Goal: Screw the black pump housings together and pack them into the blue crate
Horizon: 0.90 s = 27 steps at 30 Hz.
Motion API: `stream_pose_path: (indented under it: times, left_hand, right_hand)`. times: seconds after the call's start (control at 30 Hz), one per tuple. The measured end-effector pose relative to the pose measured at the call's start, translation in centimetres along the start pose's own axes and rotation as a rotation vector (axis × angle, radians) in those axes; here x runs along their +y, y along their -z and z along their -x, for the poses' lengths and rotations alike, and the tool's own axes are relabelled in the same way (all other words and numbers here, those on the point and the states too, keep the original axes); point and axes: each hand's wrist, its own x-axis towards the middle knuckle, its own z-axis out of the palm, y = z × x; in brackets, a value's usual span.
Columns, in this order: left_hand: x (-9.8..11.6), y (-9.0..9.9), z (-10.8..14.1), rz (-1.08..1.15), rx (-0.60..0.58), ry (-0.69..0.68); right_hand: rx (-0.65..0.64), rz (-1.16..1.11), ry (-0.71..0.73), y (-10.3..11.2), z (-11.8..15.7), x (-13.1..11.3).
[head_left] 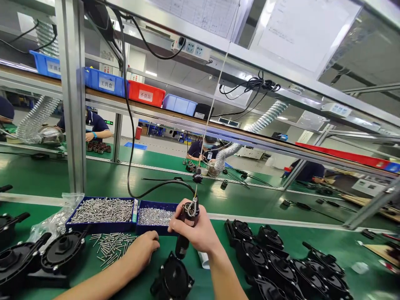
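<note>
Loose screws (113,247) lie left of the power screwdriver (181,246).

Factory assembly hall, multi-stn.
Evid.: green worktop (140,287) w/ black rnd. housings (174,278) in qty., same type; blue screw tray (100,227) & blue tray of sm. metal pcs. (146,229); corded driver (182,246), cable run fr. overhead. Alum. frame (73,104) carrying shelf w/ labelled blue bin (106,83) & red bin (146,92), socket strip (195,50), posted sheet (300,35). Flex. silver duct (270,114) dropping to a further bench line. Co-workers, dk. tops, seated opp.: one at L (96,127), one at ctr. (195,150), each at own stn.
</note>
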Motion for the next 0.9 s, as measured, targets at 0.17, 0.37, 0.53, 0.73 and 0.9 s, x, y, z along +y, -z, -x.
stream_pose_path:
  times: [0.17, 0.37, 0.53, 0.73, 0.9]
  left_hand:
    - [0.7, -0.6, 1.0, 0.234, 0.104, 0.054]
    - [2.2, 0.0, 1.7, 0.823, -0.204, 0.439]
    - [2.0, 1.0, 1.9, 0.860, -0.384, 0.422]
    - [1.8, 1.6, 2.2, 0.567, -0.099, 0.198]
    - [1.2, 1.4, 1.7, 0.708, -0.285, 0.290]
  right_hand:
    - [0.093, 0.022, 0.017, -0.1, -0.2, 0.7]
    - [0.271, 0.026, 0.150, -0.2, 0.7, 0.4]
    - [0.273, -0.162, 0.170, -1.0, 1.4, -0.6]
    - [0.270, -0.138, 0.161, -1.4, 1.6, -0.6]
    - [0.272, -0.122, 0.168, -1.0, 1.5, -0.5]
